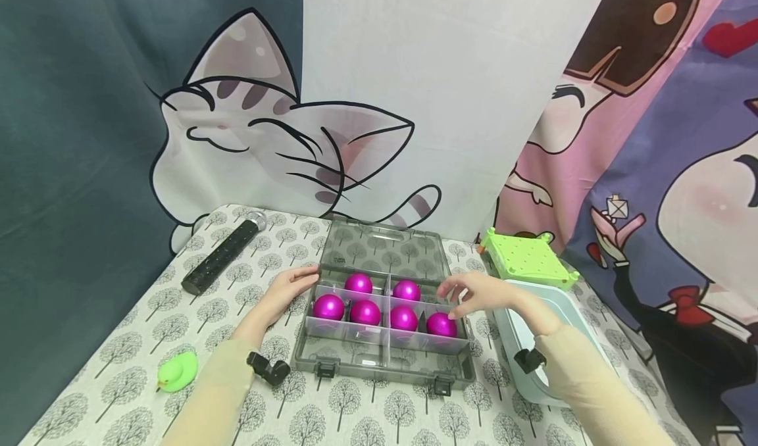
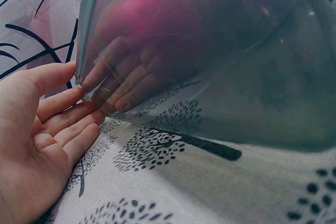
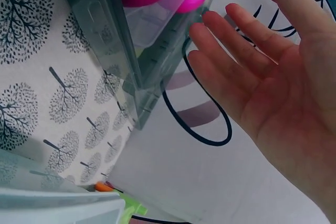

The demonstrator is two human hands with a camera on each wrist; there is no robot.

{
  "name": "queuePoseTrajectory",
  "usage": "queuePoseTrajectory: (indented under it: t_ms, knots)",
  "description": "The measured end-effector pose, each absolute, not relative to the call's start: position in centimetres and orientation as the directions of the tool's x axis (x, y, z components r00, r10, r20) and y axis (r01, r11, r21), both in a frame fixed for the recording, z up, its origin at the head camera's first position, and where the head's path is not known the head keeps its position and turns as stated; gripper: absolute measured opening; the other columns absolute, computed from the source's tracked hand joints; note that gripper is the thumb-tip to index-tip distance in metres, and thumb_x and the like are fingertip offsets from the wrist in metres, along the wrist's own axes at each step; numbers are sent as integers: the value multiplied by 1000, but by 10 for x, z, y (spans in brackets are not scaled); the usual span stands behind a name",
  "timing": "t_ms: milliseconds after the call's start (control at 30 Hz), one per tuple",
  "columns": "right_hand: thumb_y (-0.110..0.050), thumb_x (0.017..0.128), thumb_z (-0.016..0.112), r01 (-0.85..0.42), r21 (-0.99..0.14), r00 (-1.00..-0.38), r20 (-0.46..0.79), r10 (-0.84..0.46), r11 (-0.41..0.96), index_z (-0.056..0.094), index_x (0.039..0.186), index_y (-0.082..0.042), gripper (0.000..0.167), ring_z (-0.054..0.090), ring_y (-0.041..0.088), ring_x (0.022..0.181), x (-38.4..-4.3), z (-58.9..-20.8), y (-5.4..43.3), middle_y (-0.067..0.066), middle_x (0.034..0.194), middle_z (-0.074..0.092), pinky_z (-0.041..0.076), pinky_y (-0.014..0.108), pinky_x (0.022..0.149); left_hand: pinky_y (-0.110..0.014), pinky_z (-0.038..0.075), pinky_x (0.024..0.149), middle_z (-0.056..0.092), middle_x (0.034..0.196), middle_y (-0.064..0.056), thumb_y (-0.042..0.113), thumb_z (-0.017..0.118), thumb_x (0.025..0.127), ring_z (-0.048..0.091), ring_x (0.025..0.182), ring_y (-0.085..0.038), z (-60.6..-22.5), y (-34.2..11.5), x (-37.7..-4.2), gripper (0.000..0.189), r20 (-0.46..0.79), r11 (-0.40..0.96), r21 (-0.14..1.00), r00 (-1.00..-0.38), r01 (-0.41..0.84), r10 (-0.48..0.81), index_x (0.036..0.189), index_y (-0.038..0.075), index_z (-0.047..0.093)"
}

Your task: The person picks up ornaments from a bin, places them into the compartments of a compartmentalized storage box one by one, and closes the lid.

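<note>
Cream sleeve (image 1: 598, 387) closest | right hand (image 1: 481, 292) nearer, fingers loosely spread, holding nothing | magenta ball (image 1: 441, 326) just left of and below it, inside divided organizer box (image 1: 385, 372) | left hand (image 1: 283, 296), fingers relaxed, touches box on its right

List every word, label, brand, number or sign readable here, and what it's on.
Readable: none in any view.
Grey see-through lid: small dark mark toward its left side, possibly lettering, too small and blurred to read.
Cat backdrop: drawing, no lettering I can make out.
Tablecloth: tree prints, no lettering I can make out.
</note>
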State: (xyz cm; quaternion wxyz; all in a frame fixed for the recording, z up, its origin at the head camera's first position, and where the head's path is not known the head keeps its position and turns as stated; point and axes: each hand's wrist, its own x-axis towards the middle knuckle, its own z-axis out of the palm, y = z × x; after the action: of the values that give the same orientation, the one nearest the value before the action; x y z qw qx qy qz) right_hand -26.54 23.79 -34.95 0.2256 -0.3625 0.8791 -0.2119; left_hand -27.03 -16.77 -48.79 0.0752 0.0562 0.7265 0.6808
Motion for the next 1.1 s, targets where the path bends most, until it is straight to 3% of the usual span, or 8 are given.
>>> queuePoseTrajectory:
  t_ms: [267, 567, 900, 1100]
  knots:
    - [-15, 87, 72, -545, -565, -677, -140, -723, 619, 62, 116, 1, 34, 67, 33, 101, -285, -344, 242, 16, 113, 66, 58, 38, 91, -45, 29, 120, 35, 153, -25, 21, 58, 98, 34, 143, -38, -488, -167, -271, 56, -29, 70, 997, -982, -16, 185, 144, -7, 39]
    - [-7, 89, 67, -517, -602, -748, -29, -664, 609, 57, 121, 8, 37, 60, 45, 115, -312, -349, 250, 25, 121, 63, 56, 42, 96, -46, 28, 120, 36, 153, -25, 22, 58, 98, 31, 144, -38, -488, -167, -272, 57, -17, 81, 997, -983, -2, 183, 144, -7, 40]
    - [-8, 90, 66, -356, -675, -864, -27, -504, 646, 52, 131, 6, 46, 58, 42, 119, -341, -365, 253, 29, 130, 58, 53, 49, 100, -43, 30, 119, 37, 152, -24, 20, 57, 98, 36, 142, -37, -491, -167, -273, 55, -37, 98, 995, -984, -21, 173, 143, -6, 41]
    - [-6, 92, 62, -274, -724, -891, -57, -450, 634, 46, 136, 8, 49, 55, 43, 122, -355, -373, 253, 30, 134, 55, 48, 51, 106, -45, 29, 120, 37, 152, -25, 21, 58, 98, 35, 142, -38, -490, -168, -272, 56, -30, 92, 996, -984, -14, 175, 143, -7, 40]
